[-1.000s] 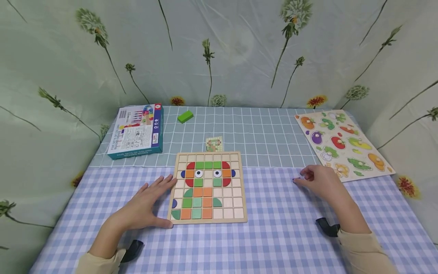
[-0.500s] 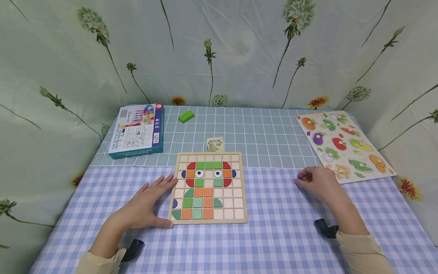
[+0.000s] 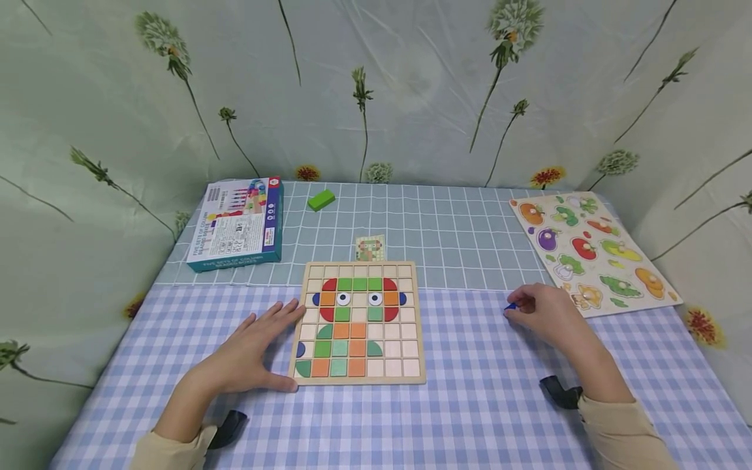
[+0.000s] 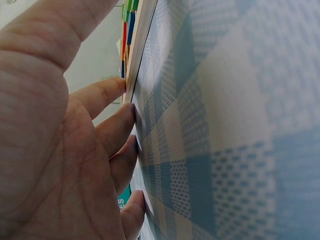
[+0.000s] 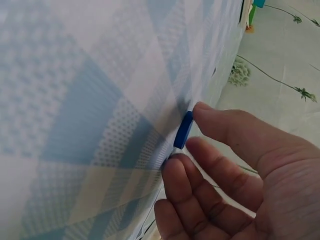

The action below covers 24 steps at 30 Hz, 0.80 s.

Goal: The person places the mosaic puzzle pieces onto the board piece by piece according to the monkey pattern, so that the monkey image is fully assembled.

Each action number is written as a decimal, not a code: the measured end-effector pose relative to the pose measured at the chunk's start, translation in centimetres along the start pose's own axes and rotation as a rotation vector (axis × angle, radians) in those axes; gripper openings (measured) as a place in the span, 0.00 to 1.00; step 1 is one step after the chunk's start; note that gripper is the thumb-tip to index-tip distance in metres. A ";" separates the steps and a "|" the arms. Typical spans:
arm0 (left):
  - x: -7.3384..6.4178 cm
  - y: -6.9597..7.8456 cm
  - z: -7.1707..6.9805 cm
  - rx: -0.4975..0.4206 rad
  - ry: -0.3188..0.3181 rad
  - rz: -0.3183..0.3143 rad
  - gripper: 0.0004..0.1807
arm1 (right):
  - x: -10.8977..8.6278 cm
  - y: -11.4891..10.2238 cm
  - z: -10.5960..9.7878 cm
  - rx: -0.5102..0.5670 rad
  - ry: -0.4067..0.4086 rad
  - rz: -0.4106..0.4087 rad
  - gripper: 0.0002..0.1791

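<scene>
My right hand (image 3: 546, 316) pinches a small blue tile (image 5: 183, 130) between thumb and forefinger, low over the checked cloth right of the board. Its other fingers curl loosely below. The left hand (image 3: 249, 352) lies with spread fingers along the left edge of a wooden grid board (image 3: 420, 326). Thumb and fingertips touch the frame. Red, green, orange and blue tiles on the board form a figure with two round eye tiles (image 3: 343, 298). A blue half-round tile (image 3: 301, 349) sits near the left edge. In the left wrist view, only the board's side (image 4: 137, 55) shows.
A small picture card (image 3: 370, 248) lies just behind the board. Farther back are a green block (image 3: 321, 200) and, at left, a boxed toy set (image 3: 235, 225). A vegetable puzzle board (image 3: 593, 251) lies at the right, beyond my right hand.
The blue tile has shifted between my right fingertips, and more of it shows now. The thumb and forefinger have come closer together. My left hand and the board stay in place.
</scene>
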<state>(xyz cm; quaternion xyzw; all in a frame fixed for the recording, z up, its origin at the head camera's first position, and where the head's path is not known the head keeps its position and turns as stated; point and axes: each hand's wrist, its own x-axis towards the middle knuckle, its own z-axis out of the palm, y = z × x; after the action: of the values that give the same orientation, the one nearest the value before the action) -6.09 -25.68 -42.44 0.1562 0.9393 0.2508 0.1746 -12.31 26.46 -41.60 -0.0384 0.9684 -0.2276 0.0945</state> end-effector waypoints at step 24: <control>-0.1 -0.3 0.1 -0.009 0.002 0.014 0.71 | 0.7 -3.1 0.6 -0.038 0.053 -0.081 0.15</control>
<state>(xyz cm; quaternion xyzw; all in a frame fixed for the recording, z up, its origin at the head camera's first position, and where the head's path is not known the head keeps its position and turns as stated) -5.99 -25.91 -42.63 0.1619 0.9372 0.2562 0.1725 -12.80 23.33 -40.85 -0.0735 0.9723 -0.2140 0.0587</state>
